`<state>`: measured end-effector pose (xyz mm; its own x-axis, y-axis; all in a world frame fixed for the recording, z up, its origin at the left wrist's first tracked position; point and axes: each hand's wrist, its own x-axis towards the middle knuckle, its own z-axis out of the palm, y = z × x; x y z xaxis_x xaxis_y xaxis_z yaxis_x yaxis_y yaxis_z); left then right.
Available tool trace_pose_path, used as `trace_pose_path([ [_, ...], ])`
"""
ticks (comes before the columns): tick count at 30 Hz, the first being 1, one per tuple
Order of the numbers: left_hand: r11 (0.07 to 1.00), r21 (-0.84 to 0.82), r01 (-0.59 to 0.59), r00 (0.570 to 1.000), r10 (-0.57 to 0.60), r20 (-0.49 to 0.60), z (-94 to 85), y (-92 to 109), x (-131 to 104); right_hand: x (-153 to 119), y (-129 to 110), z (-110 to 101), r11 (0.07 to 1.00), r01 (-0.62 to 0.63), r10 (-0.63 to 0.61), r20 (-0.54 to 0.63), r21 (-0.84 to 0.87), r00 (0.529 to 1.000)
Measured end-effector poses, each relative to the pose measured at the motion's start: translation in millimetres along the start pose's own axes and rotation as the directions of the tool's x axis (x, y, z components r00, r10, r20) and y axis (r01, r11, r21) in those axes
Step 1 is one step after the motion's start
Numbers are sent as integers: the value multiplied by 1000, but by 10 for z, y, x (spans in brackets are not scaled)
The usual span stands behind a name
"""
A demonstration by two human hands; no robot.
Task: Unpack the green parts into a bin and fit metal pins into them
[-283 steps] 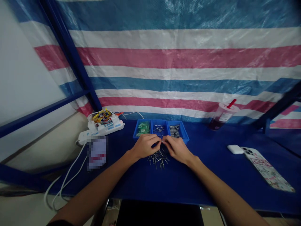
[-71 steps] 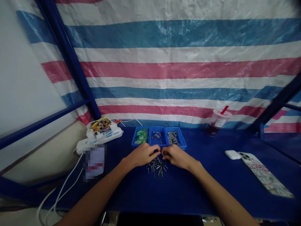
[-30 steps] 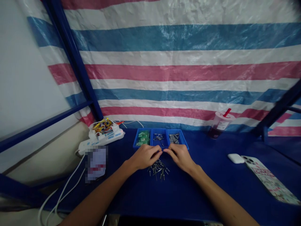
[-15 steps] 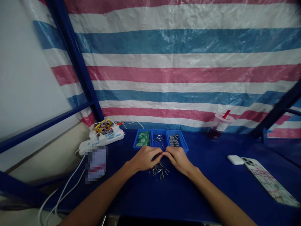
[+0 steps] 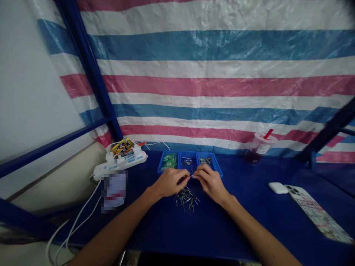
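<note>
My left hand [image 5: 172, 181] and my right hand [image 5: 210, 183] meet over the desk, fingertips pinched on a small thin metal pin [image 5: 191, 176] that spans the short gap between them. Most of the pin is hidden by the fingers. Just below lies a loose pile of thin metal pins [image 5: 187, 199], several with a thicker end, like rivets. Behind the hands stands a blue three-compartment tray [image 5: 159, 167]. Green pieces [image 5: 169, 161] fill its left compartment, a few metal pins [image 5: 187, 162] lie in the middle, and grey metal pieces [image 5: 205, 161] sit in the right one, partly covered by my right hand.
A white power strip [image 5: 120, 166] with cables and yellow packets [image 5: 122, 148] is at the left, near a blurred-out item [image 5: 114, 192]. On the right are a lidded cup with a red straw [image 5: 259, 147], a white earbud case [image 5: 277, 188] and a phone [image 5: 317, 212]. Striped sheeting [image 5: 194, 87] hangs behind.
My hands have drawn slightly apart at the fingertips, so the small pin between them now shows. The pile and tray stay in place.
</note>
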<state>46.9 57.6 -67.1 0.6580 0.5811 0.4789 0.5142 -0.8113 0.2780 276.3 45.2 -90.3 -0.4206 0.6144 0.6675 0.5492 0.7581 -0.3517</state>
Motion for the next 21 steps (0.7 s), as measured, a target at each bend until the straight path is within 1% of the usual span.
trace_pose_path([
  [5, 1000, -9, 11, 1000, -11, 6, -18, -2, 12, 9, 26, 2, 1000, -6, 6, 12, -5, 1000],
  [13, 999, -31, 27, 1000, -27, 4, -44, -23, 12, 18, 66, -32, 1000, -1, 1, -23, 2, 1000],
  [21, 1000, 28, 11, 1000, -11, 17, 7, -35, 4, 3, 50, -35, 1000, -28, 28, 1, -13, 1000],
])
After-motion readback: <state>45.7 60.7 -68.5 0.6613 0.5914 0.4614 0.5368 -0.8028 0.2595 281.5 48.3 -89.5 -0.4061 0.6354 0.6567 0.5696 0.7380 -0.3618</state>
